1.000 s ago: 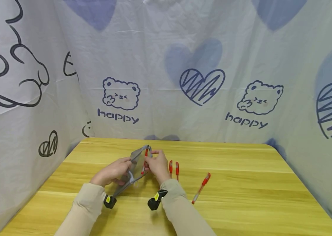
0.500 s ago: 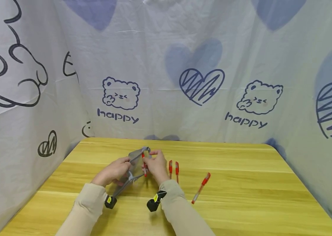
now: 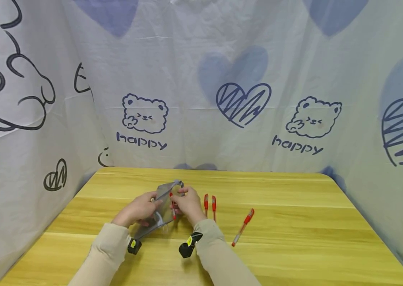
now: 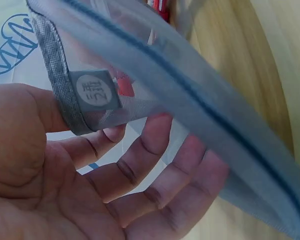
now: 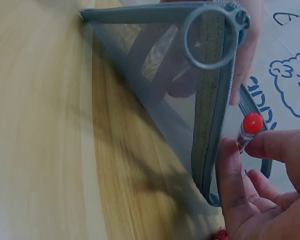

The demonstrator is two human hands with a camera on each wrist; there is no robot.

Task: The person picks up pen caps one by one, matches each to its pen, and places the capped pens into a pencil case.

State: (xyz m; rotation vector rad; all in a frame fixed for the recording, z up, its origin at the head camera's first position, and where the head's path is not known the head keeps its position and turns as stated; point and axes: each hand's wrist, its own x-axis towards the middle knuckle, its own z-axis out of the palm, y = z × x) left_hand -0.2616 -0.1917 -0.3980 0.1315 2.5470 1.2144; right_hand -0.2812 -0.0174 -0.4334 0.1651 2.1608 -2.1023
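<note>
My left hand (image 3: pixel 138 209) holds the edge of a grey mesh zipper pouch (image 3: pixel 166 186), its thumb at the trim beside a small label (image 4: pixel 93 90). The fingers curl behind the sheer mesh (image 4: pixel 200 100). Between the thumb and fingers of my right hand (image 3: pixel 189 202) a red pen (image 3: pixel 172 206) is pinched at the pouch's mouth. The right wrist view shows the pen's red end (image 5: pixel 252 123) close to the zipper edge, where a grey ring (image 5: pixel 210 65) hangs. How far the pen lies inside the pouch I cannot tell.
Two red pens lie side by side right of my right hand, a left one (image 3: pixel 206 201) and a right one (image 3: pixel 214 203). Another red-capped pen (image 3: pixel 243 227) lies slanted farther right on the wooden table (image 3: pixel 294 238). A printed curtain (image 3: pixel 194 151) stands behind the table.
The pinched pen has moved down and slightly left, and its tilt has changed. My right hand has come a little left and down with it. The loose pens stay where they were.
</note>
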